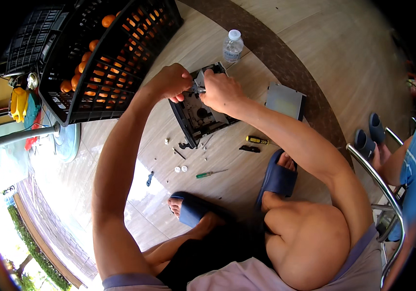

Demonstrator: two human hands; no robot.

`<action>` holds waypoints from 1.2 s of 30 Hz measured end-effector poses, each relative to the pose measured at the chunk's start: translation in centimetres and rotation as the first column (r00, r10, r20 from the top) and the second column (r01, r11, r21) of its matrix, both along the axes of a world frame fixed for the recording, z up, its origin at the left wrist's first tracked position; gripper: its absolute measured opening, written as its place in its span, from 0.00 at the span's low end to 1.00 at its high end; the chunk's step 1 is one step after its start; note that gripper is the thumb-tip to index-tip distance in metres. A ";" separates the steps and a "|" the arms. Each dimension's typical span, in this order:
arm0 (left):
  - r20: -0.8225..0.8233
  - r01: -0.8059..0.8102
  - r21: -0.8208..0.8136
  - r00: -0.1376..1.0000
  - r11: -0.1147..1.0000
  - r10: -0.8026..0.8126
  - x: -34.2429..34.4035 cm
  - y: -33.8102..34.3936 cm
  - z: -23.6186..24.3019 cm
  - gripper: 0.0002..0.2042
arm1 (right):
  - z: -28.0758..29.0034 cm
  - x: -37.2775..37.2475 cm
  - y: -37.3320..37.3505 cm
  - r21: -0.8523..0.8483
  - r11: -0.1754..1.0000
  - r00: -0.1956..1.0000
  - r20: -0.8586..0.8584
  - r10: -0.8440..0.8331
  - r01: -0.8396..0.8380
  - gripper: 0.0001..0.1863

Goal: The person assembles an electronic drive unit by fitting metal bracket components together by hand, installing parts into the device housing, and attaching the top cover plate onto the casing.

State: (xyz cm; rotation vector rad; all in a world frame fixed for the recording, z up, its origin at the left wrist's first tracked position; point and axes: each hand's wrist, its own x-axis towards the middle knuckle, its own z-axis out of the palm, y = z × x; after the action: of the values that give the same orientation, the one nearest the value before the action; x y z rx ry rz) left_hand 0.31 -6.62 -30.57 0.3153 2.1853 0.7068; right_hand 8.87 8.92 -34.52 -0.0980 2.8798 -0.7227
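A dark, opened electronic device (200,123) sits on the floor, its insides showing. My left hand (169,82) is curled over its upper left part; whatever its fingers hold is hidden. My right hand (222,94) is closed on a small grey metal thing above the device, too small to name. A silver panel (284,98) lies to the right. Below the device are a yellow-and-black screwdriver (257,140), a green-handled screwdriver (203,175), white discs (184,169), black pieces (249,148) and several small loose parts.
A black crate (72,111) of orange fruit stands at upper left, beside yellow and teal items (18,104). A water bottle (233,47) stands behind the device. My slippered feet are below. At right, a seated person's leg (394,167) shows by a chrome chair frame (394,194).
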 end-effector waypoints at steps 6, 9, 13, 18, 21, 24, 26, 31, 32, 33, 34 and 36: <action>0.033 -0.232 0.262 0.972 0.937 0.231 0.7 -0.5 -1.8 0.12 | -1.0 -0.3 1.0 -0.239 0.940 0.941 0.294 -0.169 0.244 0.11; 0.064 -0.283 0.303 0.959 0.910 0.277 1.6 -1.0 -2.2 0.12 | -1.2 -0.8 1.7 -0.270 0.925 0.924 0.345 -0.167 0.268 0.10; 0.123 -0.326 0.418 0.945 0.848 0.303 2.5 -1.4 -1.7 0.14 | -0.4 -0.9 2.2 -0.383 0.885 0.944 0.291 -0.156 0.265 0.12; 0.239 -0.341 0.612 0.940 0.714 0.244 2.9 -0.8 1.7 0.29 | 7.3 -0.5 4.1 -0.599 0.763 0.969 0.190 -0.160 0.244 0.12; 0.250 -0.318 0.736 0.948 0.598 0.197 3.2 0.9 4.1 0.30 | 9.9 -0.7 6.5 -0.557 0.815 0.987 0.078 -0.138 0.159 0.12; 0.201 -0.281 0.791 0.958 0.543 0.204 3.2 2.6 7.5 0.20 | 13.7 -0.4 8.3 -0.338 0.939 0.992 -0.125 0.012 -0.054 0.11; 0.127 -0.230 0.817 0.966 0.529 0.225 3.3 3.9 9.5 0.10 | 15.5 -0.1 9.3 -0.351 0.934 0.981 -0.196 -0.002 -0.068 0.13; 0.104 -0.220 0.920 0.935 0.324 0.339 4.7 6.3 11.9 0.08 | 19.5 0.9 11.9 -0.432 0.902 0.885 -0.426 -0.190 -0.014 0.19; 0.113 -0.239 0.926 0.913 0.291 0.391 5.1 6.9 12.3 0.08 | 19.8 1.0 12.7 -0.472 0.881 0.836 -0.490 -0.249 -0.014 0.20; 0.125 -0.258 0.931 0.889 0.257 0.441 5.4 7.3 12.5 0.08 | 20.4 1.6 13.6 -0.481 0.876 0.822 -0.483 -0.302 0.039 0.20; 0.118 -0.248 0.935 0.892 0.254 0.437 5.5 7.5 12.6 0.08 | 20.6 2.0 14.4 -0.507 0.859 0.800 -0.483 -0.355 0.075 0.20; 0.152 -0.238 0.963 0.870 0.128 0.469 5.4 7.6 12.5 0.08 | 21.2 2.6 15.4 -0.535 0.838 0.770 -0.490 -0.409 0.105 0.20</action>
State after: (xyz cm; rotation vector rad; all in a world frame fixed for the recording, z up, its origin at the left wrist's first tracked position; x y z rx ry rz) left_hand 5.68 0.95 -18.08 0.4827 1.6167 2.4728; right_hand 11.49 24.29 -13.29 0.0428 3.2285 -1.7519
